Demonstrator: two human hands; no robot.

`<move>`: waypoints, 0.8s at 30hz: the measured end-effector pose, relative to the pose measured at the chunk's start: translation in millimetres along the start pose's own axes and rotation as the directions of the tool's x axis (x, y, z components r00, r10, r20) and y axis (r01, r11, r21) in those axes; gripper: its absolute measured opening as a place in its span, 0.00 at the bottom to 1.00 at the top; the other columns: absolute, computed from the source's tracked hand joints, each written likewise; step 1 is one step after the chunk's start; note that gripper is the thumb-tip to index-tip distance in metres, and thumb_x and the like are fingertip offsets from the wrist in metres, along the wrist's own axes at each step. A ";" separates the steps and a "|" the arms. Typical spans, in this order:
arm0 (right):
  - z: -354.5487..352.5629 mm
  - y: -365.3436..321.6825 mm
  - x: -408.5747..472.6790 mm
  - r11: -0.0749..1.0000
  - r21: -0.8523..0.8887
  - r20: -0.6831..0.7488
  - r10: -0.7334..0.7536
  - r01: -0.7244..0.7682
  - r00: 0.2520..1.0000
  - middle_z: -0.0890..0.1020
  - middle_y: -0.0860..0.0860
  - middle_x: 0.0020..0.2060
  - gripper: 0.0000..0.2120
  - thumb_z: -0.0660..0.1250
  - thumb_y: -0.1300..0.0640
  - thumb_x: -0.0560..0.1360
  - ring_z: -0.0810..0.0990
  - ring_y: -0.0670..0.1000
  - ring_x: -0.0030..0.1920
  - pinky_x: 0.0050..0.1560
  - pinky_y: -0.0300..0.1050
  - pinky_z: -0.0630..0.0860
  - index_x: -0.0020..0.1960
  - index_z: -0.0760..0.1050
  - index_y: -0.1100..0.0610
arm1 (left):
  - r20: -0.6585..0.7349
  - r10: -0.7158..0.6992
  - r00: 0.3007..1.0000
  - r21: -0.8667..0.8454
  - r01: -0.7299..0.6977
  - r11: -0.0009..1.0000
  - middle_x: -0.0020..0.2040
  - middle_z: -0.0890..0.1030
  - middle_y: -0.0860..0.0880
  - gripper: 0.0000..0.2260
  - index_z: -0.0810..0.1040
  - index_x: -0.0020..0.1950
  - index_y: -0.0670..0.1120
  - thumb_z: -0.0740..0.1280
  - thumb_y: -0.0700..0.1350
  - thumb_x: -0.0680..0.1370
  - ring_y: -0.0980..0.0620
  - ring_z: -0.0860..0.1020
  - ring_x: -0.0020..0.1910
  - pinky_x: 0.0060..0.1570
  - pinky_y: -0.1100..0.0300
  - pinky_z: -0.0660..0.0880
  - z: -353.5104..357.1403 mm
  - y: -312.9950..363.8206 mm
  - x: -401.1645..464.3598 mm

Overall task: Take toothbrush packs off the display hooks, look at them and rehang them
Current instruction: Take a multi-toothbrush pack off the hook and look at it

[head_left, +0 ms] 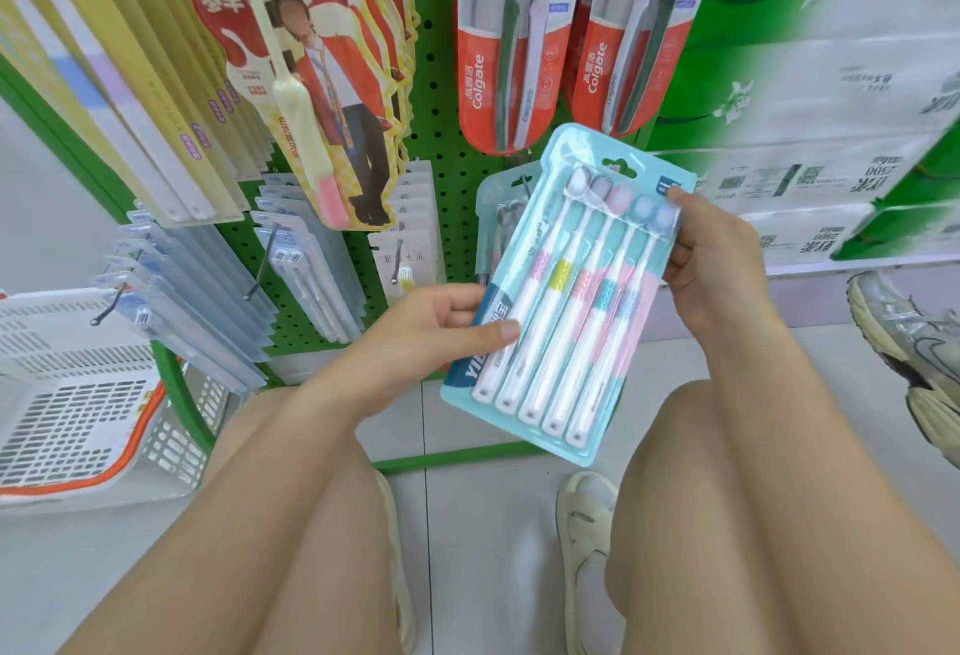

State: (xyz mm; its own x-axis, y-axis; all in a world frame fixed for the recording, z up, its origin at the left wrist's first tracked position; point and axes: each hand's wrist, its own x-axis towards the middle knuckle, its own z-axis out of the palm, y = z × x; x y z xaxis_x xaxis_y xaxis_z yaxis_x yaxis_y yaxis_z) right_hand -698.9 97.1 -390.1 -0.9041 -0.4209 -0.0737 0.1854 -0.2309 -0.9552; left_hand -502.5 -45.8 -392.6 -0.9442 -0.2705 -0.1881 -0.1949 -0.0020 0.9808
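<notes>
1. Green pegboard (441,176) behind the fingers.
2. Pack (566,301) off its hook: left hand (431,327) pinches the bottom-left edge, right hand (711,259) the top-right.
3. Risk: edge-only pinches could let the slick pack slip; rehanging may miss the hook (524,182).

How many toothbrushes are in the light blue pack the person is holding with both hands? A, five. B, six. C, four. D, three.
A: the light blue plastic toothbrush pack, held between the left hand and the right hand, shows five white-handled brushes side by side, each with a differently coloured grip band.
</notes>
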 end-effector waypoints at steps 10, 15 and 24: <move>8.2 -4.3 -10.6 0.999 -0.048 0.257 0.033 -0.022 0.966 0.85 0.51 0.47 0.12 0.63 0.49 0.77 0.84 0.51 0.46 0.45 0.45 0.79 0.55 0.78 0.54 | -0.050 0.037 0.998 -0.014 -0.038 0.999 0.48 0.86 0.46 0.17 0.80 0.58 0.45 0.70 0.45 0.70 0.50 0.85 0.45 0.45 0.57 0.82 -8.1 -3.1 3.8; 7.5 -5.9 -8.8 0.999 0.042 0.136 0.008 -0.014 0.991 0.84 0.55 0.52 0.11 0.65 0.52 0.76 0.83 0.54 0.50 0.51 0.48 0.78 0.55 0.78 0.55 | -0.306 0.340 0.889 0.345 -0.229 0.910 0.52 0.84 0.58 0.18 0.76 0.66 0.51 0.67 0.54 0.77 0.64 0.81 0.49 0.49 0.67 0.76 4.9 -8.9 2.0; -0.9 -6.0 -4.1 0.999 0.050 0.017 0.010 -0.011 1.000 0.85 0.50 0.45 0.09 0.66 0.53 0.77 0.84 0.50 0.45 0.48 0.46 0.76 0.54 0.79 0.55 | 0.465 0.738 0.490 0.858 -0.455 -0.238 0.71 0.70 0.44 0.25 0.70 0.71 0.47 0.66 0.59 0.78 0.43 0.66 0.73 0.75 0.45 0.57 15.3 -30.0 9.4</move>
State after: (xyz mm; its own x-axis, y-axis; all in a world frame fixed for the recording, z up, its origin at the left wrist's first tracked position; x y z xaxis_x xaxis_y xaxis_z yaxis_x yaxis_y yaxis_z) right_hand -696.7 101.0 -384.4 -0.8954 -0.4382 -0.0784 0.2142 -0.2696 -0.9389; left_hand -509.6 -33.6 -424.6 -0.7296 0.3137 0.6077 0.2485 0.9495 -0.1918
